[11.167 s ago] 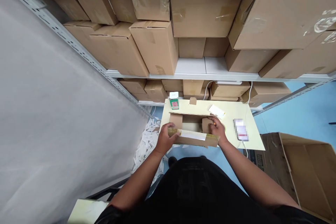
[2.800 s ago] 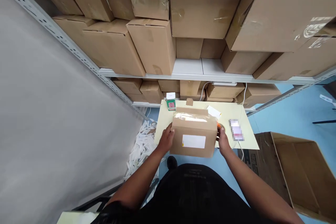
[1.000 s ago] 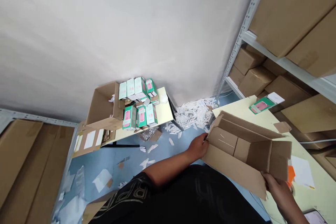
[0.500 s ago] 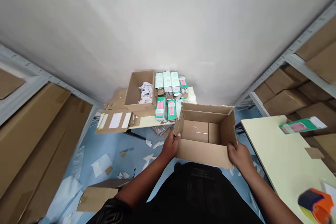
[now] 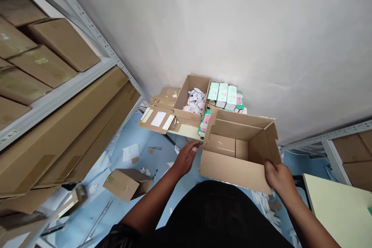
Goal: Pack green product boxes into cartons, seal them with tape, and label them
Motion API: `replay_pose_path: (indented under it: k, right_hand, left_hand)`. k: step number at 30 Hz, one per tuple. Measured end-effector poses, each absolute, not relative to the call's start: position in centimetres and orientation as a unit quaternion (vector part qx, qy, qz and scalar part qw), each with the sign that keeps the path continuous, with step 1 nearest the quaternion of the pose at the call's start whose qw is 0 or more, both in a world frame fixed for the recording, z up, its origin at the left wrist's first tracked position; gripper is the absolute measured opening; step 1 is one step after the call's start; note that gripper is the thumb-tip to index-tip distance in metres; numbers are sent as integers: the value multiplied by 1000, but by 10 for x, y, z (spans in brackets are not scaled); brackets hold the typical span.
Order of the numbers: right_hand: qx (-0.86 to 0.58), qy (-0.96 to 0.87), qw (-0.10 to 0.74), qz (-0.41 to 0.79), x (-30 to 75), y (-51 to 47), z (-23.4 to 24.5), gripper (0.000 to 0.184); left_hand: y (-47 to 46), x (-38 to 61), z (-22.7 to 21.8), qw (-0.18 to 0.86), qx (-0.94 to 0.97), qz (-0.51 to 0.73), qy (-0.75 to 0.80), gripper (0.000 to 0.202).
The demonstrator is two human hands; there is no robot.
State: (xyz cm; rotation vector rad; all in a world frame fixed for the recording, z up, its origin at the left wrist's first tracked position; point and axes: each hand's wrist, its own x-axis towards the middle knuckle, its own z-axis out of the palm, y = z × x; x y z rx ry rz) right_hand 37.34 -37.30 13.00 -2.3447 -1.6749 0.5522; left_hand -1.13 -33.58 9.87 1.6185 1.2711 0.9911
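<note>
An open cardboard box [image 5: 234, 170] is held up in front of my body, its inside facing me and bare but for thin white lines on the bottom. My right hand [image 5: 280, 176] grips its near right corner, thumb over the wall's edge. Just left of the box is my left hand [image 5: 186, 157], fingers stretched toward its side wall; whether the fingertips touch the cardboard I cannot tell. Behind the box, green, white and pink small boxes [image 5: 222, 93] stand on a low table [image 5: 187, 131], partly hidden by it.
A carton [image 5: 187, 116] of torn white paper stands on the low table beside flattened cardboard [image 5: 158, 118]. Shelves with large cartons [image 5: 64, 46] line the left. A small carton [image 5: 124, 184] and paper scraps lie on the blue floor [image 5: 162, 170]. At right is a pale table [image 5: 334, 209].
My left hand has come off the box's left wall, while my right hand keeps its grip. My view has turned left, showing more of the left shelves. The box appears tilted a little more.
</note>
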Motion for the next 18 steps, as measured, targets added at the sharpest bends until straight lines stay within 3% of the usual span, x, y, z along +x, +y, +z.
replay_pose_path:
  k: [6, 10, 18]
  right_hand:
    - [-771, -575, 112, 250, 368, -337, 147, 56]
    - [-741, -604, 124, 267, 354, -322, 151, 52]
    - [-748, -597, 111, 268, 283, -311, 141, 46]
  left_hand:
    - [-259, -44, 140, 260, 655, 382, 598, 41]
    - [-181, -66, 159, 248, 693, 288, 612, 34]
    - [22, -86, 115, 216, 796, -29, 565, 42]
